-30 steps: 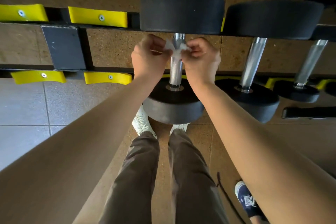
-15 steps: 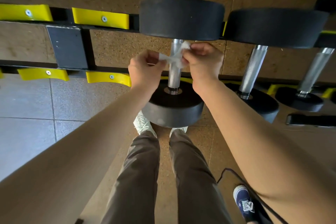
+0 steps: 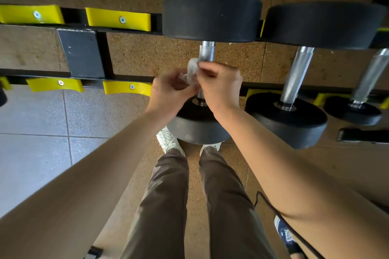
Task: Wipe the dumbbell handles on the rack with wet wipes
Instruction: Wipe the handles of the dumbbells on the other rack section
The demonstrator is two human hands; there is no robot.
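White and bunched, the wet wipe is pinched in the curled fingers of the left hand and right hand against the racked dumbbell's chrome handle, where so small a wad could slip off and leave the knurling above unwiped.

Both hands around a white wipe at the dumbbell handle.

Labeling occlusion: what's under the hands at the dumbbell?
A crumpled wipe pokes out between left hand and right hand, beside the handle. The hands cover the handle's middle, so whether the wipe wraps round it cannot be seen.
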